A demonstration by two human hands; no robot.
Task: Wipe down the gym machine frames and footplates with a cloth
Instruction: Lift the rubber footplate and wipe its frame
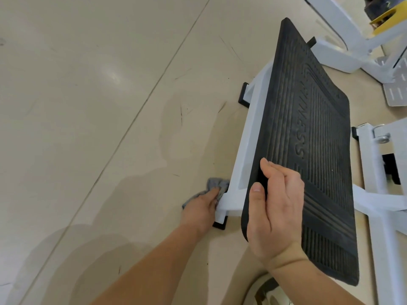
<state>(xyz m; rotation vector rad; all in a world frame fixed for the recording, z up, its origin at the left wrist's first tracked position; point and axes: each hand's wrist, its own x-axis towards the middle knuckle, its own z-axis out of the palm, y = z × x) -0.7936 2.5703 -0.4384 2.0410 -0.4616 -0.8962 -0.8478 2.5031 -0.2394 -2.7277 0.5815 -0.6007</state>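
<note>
Step in hand: wiping the white frame (248, 137) under the footplate (308, 128), at its near lower corner.

Left hand (200, 211): low by the floor (88, 106), holding a bunched grey cloth (214, 183). The cloth touches the outer face of the frame's near corner, just above the black rubber foot (220, 224). Grip: fingers closed on the cloth and pressing it to the metal. How much of the cloth is wrapped inside the palm cannot be told.

Right hand (277, 208): on the near left edge of the black ribbed footplate. Grip: thumb and fingers curled round that edge, pinching it. Judged to be steadying or tilting the plate so the frame rail beneath is reachable.

Footplate surface looks dusty in the ribs; judged not yet wiped. Task judged partway through this machine at most.

More white machine frames (374, 194) stand to the right and at the far upper right (343, 40).

Next move, as a judgement: run the cloth along the long rail away from the body, keeping pressure flat on the painted face. The right hand should keep hold of the plate so it does not drop onto the left hand. After the rail, the ribbed top needs strokes along the grooves.
</note>
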